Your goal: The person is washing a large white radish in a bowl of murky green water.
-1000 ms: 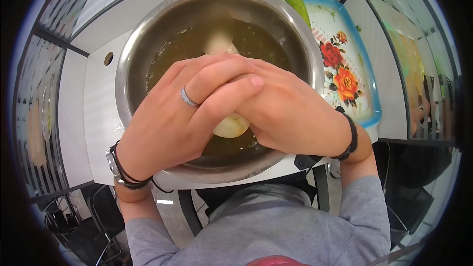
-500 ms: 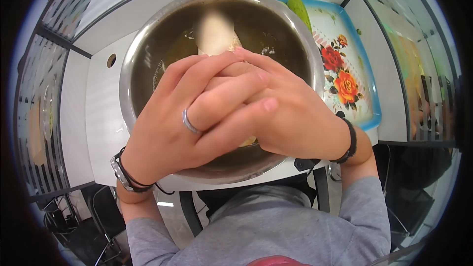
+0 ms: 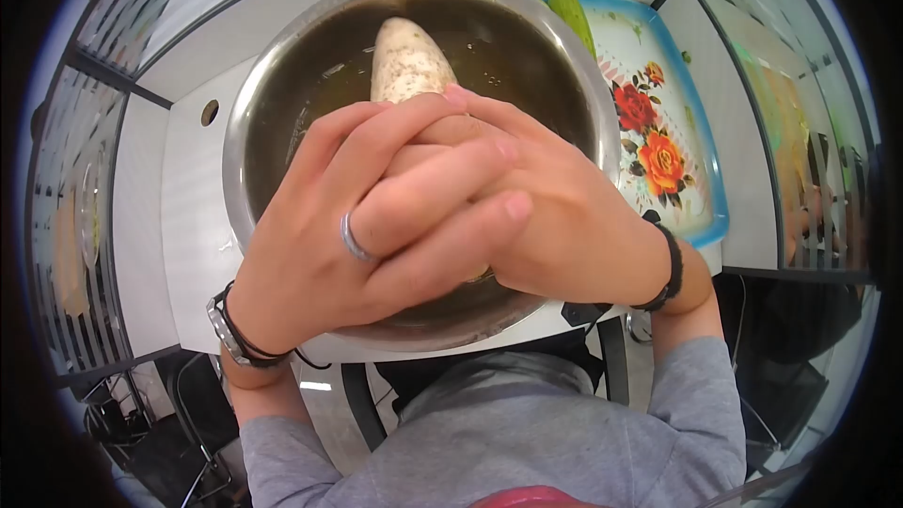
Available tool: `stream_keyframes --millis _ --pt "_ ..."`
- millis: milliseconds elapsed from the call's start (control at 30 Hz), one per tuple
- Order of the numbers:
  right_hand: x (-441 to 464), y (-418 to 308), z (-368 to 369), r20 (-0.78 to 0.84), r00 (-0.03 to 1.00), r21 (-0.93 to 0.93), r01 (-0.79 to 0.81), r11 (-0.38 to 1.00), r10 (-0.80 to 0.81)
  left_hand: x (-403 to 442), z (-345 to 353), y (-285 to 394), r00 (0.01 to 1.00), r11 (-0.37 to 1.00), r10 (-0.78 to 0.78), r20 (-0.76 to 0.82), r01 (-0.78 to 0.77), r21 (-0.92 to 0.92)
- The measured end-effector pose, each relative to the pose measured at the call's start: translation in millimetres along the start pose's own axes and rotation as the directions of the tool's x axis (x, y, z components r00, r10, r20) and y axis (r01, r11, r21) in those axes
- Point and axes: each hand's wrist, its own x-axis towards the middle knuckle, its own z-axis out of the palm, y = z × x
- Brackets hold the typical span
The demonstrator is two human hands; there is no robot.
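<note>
The left hand [image 3: 324, 226] and right hand [image 3: 564, 216] overlap, wrapped round the pale root [image 3: 409, 61] inside the basin's rim [image 3: 237, 103] (contact with the water is hard to judge); it looks stiff, weighty, probably slippery; its thick middle offers the surest hold.
</note>
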Motion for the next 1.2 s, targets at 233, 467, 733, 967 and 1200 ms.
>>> stream_keyframes --millis 233,467,733,967,1200 --pt "-1 1 4 -0.012 0.999 0.004 -0.051 0.999 0.051 -6 3 -5 0.995 0.995 -0.054 0.085 0.060 -0.080" --pt "-4 -1 1 0.140 0.978 0.013 -0.158 0.987 0.155 -8 2 -3 0.980 0.962 -0.116 0.162 0.151 -0.227" --pt "2 5 4 -0.017 1.000 -0.031 0.016 0.999 -0.017 -1 -1 -2 0.997 0.993 -0.048 0.054 0.054 -0.105" --pt "1 -9 2 -0.051 0.997 -0.232 0.052 0.971 -0.065 -3 2 4 0.995 0.996 0.078 -0.064 -0.075 0.048" --pt "1 -9 0 -0.051 0.998 -0.211 0.034 0.977 -0.046 -2 1 7 0.998 0.999 0.033 -0.052 -0.032 0.018"
